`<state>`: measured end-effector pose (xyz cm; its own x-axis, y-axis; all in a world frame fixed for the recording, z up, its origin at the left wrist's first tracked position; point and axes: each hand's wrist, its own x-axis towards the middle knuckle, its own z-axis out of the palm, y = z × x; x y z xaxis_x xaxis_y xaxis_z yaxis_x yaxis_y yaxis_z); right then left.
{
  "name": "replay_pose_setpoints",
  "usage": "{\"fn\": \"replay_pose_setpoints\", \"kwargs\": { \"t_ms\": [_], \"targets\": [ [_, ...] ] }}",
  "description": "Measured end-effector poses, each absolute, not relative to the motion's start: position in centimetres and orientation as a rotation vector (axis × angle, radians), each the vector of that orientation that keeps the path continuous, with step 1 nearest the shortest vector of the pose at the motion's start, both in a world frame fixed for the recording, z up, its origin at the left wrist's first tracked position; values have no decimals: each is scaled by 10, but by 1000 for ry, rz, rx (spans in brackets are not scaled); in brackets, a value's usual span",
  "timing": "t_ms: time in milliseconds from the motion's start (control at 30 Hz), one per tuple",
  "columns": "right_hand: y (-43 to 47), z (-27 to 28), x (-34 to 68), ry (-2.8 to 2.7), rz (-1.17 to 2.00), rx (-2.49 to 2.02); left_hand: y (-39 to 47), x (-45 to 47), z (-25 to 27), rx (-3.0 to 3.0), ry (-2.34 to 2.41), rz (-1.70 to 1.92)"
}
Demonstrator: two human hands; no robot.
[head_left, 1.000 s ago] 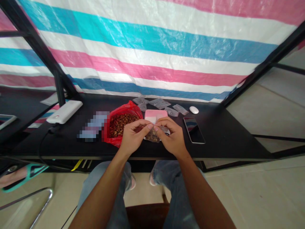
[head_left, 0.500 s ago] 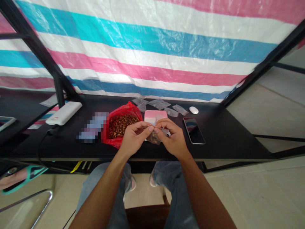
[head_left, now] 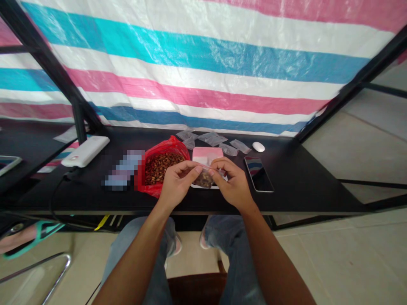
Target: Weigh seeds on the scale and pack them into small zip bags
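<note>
Clear plastic bag (head_left: pixel 202 179) of brown pieces (head_left: pixel 207 183): left hand (head_left: pixel 178 178) and right hand (head_left: pixel 231 180) both have fingers clamped on its top edge. Best kept taut, pieces below the pinch.

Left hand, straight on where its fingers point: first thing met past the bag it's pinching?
Probably the right hand, whose fingers pinch the same clear bag. The pink-and-white device seems lower and behind; depth is unclear from one view.
</note>
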<state>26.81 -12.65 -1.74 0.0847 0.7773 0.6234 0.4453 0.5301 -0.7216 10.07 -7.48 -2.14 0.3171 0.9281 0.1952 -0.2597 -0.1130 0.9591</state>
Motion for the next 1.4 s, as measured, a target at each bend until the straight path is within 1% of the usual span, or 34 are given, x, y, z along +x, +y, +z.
{"fn": "replay_pose_setpoints", "kwargs": {
  "t_ms": [333,733,900,1033,1100,1167,1267,1333,1400],
  "targets": [
    [-127,-19,271,-1594,360,-1097,-73,97,-23,1306,718,1231],
    [-130,-18,270,-1589,354,-1063,-79,100,-22,1324,679,1093],
    [-129,-19,277,-1536,460,-1108,-77,95,-26,1339,692,1089],
    [-131,-20,294,-1416,596,-1067,-77,94,-26,1407,630,1021],
    [-133,-16,306,-1354,610,-1067,-77,94,-26,1416,599,1049],
    [-135,-12,320,-1242,545,-1105,-75,94,-27,1355,598,1113],
    [-135,-10,340,-973,265,-1183,-70,93,-31,1234,630,1194],
    [-131,-15,350,-891,103,-1233,-68,93,-32,1200,652,1218],
    [-128,-26,358,-937,111,-1320,-67,94,-32,1201,674,1222]
  ]
}}
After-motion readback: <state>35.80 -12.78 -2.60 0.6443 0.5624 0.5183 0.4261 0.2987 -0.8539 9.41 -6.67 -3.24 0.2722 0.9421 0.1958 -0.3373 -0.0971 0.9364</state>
